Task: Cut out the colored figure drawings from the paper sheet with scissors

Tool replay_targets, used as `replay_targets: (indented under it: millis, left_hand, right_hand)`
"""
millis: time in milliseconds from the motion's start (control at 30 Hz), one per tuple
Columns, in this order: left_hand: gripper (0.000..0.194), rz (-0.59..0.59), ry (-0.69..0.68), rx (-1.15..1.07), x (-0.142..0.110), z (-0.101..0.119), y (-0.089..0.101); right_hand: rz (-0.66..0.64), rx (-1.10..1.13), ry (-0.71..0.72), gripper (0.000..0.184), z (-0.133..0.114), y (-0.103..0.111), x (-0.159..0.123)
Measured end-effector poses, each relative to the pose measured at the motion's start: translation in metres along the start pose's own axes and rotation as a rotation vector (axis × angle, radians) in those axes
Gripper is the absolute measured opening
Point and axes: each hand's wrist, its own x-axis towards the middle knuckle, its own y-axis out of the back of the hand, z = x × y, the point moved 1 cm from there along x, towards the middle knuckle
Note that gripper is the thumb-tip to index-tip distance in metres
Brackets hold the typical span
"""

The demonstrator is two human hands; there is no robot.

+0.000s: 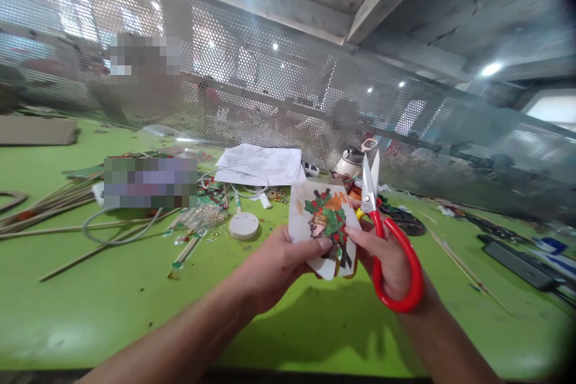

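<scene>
Between my two hands is a piece of white paper [324, 216] with a coloured picture: a face in profile, green leaves, red and orange shapes. My left hand [276, 261] grips its lower left side, thumb across the front. Red-handled scissors [378, 225] hang on my right hand [389, 258], blades pointing up and slightly apart, clear of the paper. The fingers of that same hand also touch the paper's right edge. What lies behind the paper, and most of the fingers there, is hidden.
Thin wooden sticks [72, 204] and bagged beads [202, 216] lie on the left of the green table [180, 324]. Beyond my hands are a round white lid [243, 226], drawn-on paper sheets [265, 165] and a bottle [348, 162]. A dark power strip [517, 261] is at right.
</scene>
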Motion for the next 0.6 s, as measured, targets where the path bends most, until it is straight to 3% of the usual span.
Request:
replay_targets:
  millis: [100,167,267,367,467,600]
  left_hand:
    - [0.015,0.055,-0.015,0.033,0.002,-0.001,0.003]
    - [0.014,0.145,-0.019,0.051,0.004,-0.001,0.004]
    - [0.016,0.267,-0.044,0.047,0.006,0.000,0.004]
    - [0.015,0.323,-0.093,0.044,0.007,0.001,0.002]
    - [0.013,0.308,-0.130,0.044,0.006,0.000,0.000]
    - [0.011,0.265,-0.118,0.057,0.005,-0.001,0.000]
  right_hand:
    - [-0.027,-0.146,-0.002,0.034,0.006,-0.001,0.004]
    - [0.035,-0.206,0.015,0.038,0.011,0.003,0.002]
    - [0.083,-0.300,0.126,0.044,0.015,0.016,-0.010]
    - [-0.111,-0.582,0.345,0.046,0.015,0.028,-0.028]
    - [-0.304,-0.729,0.345,0.057,0.015,0.035,-0.040]
    - [-0.370,-0.847,0.423,0.058,0.013,0.037,-0.042]
